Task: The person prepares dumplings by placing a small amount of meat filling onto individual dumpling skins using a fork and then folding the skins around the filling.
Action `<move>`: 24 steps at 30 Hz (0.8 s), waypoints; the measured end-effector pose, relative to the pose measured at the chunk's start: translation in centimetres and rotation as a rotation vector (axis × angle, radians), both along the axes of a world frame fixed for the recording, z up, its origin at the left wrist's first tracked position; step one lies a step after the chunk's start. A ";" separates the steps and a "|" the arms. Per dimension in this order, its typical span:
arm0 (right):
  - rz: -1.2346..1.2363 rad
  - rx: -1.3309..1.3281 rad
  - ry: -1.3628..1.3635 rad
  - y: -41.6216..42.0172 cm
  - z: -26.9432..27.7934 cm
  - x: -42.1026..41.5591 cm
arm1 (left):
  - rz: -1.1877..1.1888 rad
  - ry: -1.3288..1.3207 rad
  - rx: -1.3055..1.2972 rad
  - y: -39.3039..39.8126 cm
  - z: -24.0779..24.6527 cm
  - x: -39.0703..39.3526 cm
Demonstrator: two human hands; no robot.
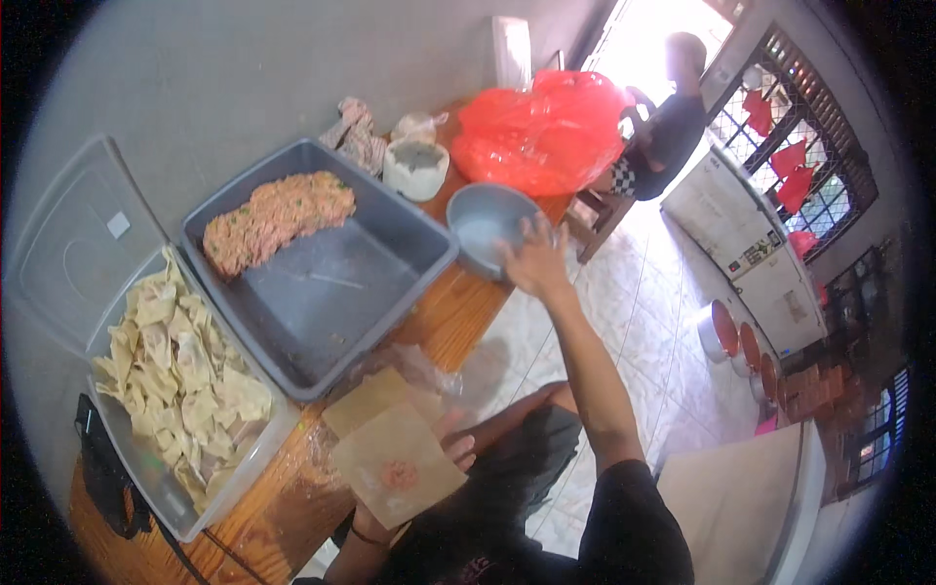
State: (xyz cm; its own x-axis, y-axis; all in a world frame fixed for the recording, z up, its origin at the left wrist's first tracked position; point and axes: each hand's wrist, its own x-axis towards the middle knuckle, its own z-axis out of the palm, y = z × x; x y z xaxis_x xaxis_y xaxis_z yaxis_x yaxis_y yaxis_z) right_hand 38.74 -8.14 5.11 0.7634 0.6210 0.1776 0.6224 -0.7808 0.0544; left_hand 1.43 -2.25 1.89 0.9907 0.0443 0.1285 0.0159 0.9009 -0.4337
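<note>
My left hand holds a square dough wrapper from beneath, with a small dab of pink minced meat at its middle; most of that hand is hidden. More wrappers lie just behind it on clear plastic. My right hand is spread over the rim of a round grey bowl, and the fingertips reach inside. Minced filling with green bits lies along the far side of a grey rectangular tub. Folded filled dumplings heap up in a clear plastic box at the left.
A wooden table runs beneath these things along the wall. Beyond the bowl lie a large red plastic bag, a white tub and a crumpled cloth. Another person sits past the bag. A black strap lies beside the box.
</note>
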 end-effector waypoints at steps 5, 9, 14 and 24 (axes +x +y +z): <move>-0.001 -0.034 0.153 0.4 1.1 -0.3 | 0.032 0.043 0.009 -0.1 1.8 0.0; 0.462 0.382 -0.127 -1.8 6.8 -12.6 | 0.113 0.133 0.157 0.5 1.8 -0.3; 0.489 0.050 0.267 -5.6 7.8 -21.6 | 0.086 0.196 0.373 -0.9 2.3 1.2; 0.528 -0.023 0.251 -8.8 8.9 -21.8 | 0.149 0.265 0.523 -2.5 3.2 0.3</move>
